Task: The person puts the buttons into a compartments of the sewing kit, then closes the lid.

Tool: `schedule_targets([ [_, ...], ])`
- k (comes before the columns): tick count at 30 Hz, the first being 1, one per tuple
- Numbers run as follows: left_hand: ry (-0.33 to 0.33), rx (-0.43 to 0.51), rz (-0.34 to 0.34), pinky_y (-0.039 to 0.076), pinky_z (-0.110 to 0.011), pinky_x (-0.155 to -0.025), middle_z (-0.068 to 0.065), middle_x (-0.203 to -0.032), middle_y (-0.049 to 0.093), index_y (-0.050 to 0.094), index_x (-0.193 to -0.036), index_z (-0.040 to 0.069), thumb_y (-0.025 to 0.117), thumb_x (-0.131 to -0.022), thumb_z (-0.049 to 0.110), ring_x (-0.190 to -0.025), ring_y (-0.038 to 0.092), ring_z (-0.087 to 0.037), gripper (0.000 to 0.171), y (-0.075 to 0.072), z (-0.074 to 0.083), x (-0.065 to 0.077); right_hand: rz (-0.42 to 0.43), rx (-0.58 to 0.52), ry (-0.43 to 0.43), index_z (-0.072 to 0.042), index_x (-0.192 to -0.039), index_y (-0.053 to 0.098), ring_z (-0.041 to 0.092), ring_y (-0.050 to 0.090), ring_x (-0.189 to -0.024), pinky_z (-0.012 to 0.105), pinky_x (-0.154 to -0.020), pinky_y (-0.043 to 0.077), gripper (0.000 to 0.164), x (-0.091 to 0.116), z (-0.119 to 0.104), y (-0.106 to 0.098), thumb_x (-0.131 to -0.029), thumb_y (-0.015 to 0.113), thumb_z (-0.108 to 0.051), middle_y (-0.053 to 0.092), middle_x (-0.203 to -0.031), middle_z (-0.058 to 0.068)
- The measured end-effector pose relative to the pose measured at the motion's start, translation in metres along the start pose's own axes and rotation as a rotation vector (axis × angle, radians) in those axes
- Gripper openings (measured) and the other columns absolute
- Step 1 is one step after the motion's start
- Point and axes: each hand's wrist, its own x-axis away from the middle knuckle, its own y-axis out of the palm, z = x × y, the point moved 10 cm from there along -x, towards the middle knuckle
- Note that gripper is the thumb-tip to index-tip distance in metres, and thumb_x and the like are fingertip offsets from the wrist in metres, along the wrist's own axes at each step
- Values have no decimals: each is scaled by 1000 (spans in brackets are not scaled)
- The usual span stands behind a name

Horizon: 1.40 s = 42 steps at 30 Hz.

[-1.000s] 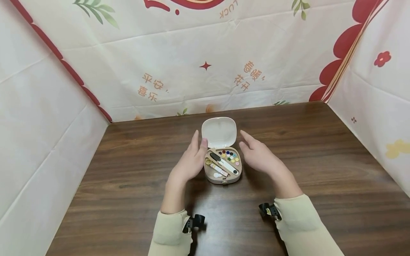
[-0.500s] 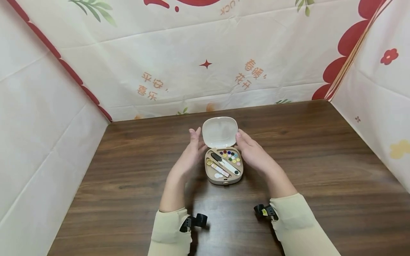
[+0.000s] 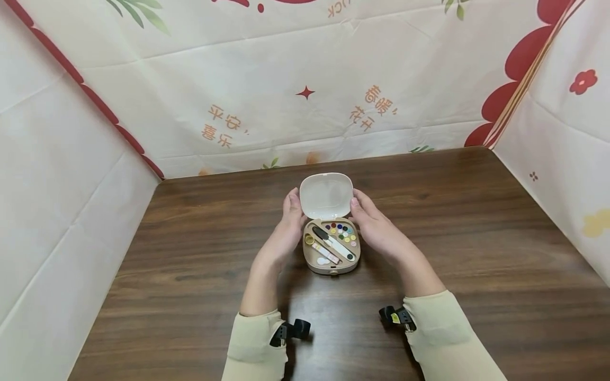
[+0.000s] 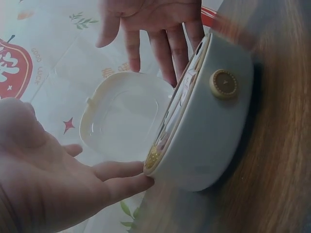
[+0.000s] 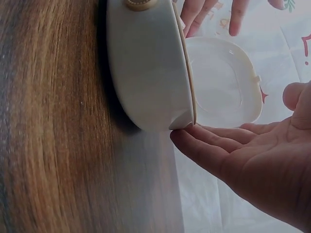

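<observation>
A small beige sewing kit case (image 3: 333, 269) stands on the table with its white lid (image 3: 326, 196) raised. Inside lie thread snips (image 3: 339, 246) with white handles, a slim pink-and-white piece (image 3: 326, 253), a gold round piece (image 3: 310, 239) and several coloured buttons (image 3: 341, 230). My left hand (image 3: 282, 233) is at the left side, its extended fingertips touching the case near the hinge in the left wrist view. My right hand (image 3: 381, 230) flanks the other side, with straight fingers touching the case's rear corner (image 5: 182, 121) and reaching behind the lid.
Brown wood-grain table (image 3: 200, 254) lies beneath, with a printed white cloth (image 3: 267, 79) hanging behind and at both sides. A black wrist camera (image 3: 297, 329) is strapped to the left sleeve, another camera (image 3: 388, 316) to the right. A round latch (image 4: 224, 83) marks the case front.
My right hand has come inward from beside the case to the lid's right edge. The left hand has shifted slightly, its thumb moving out and back toward the lid. The case stays put.
</observation>
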Motion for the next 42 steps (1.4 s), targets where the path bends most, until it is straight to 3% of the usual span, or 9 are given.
schedule_targets([
  [9, -2, 64, 0, 17, -55, -135, -10, -180, 16, -1, -173, 24, 7, -112, 61, -165, 24, -33, 72, -3, -3, -1, -7, -48, -7, -16, -171, 6, 47, 30, -160, 66, -129, 26, 63, -3, 1, 1, -117, 23, -44, 20, -175, 23],
  [13, 1, 63, 6, 18, -56, -135, -10, -178, 22, 9, -171, 22, 12, -114, 57, -164, 28, -33, 67, -4, -4, 0, 6, -53, 2, -14, -168, 9, 47, 31, -160, 64, -130, 26, 62, -2, 1, 0, -117, 24, -44, 22, -174, 26],
  [20, -19, 15, 87, 31, -52, -131, -19, -156, 45, 31, -157, 19, 38, -115, 48, -153, 45, -30, 51, -12, -8, 5, 27, -37, 16, -7, -161, 16, 43, 32, -161, 62, -130, 27, 65, 5, 1, -4, -115, 23, -52, 33, -170, 29],
  [29, -37, 61, 142, 35, -59, -128, -18, -152, 56, 43, -147, 23, 41, -115, 46, -149, 51, -36, 40, -14, -15, 11, 38, 69, 70, -5, -169, 20, 46, 42, -154, 61, -128, 31, 79, 11, 7, -6, -113, 25, -60, 37, -169, 27],
  [37, -44, -81, 188, 32, -59, -127, -9, -154, 55, 55, -138, 29, 47, -110, 57, -148, 49, -30, 41, -13, -16, 10, 50, 52, 68, -4, -164, 30, 43, 39, -157, 58, -129, 32, 76, 12, 9, -4, -112, 31, -60, 35, -170, 25],
  [42, -44, -49, 159, 34, -58, -127, -12, -149, 60, 57, -140, 22, 49, -110, 55, -144, 56, -32, 45, -11, -19, 9, 63, 133, 82, -3, -166, 30, 45, 37, -157, 60, -130, 29, 88, 12, 9, -7, -108, 30, -70, 36, -170, 26],
])
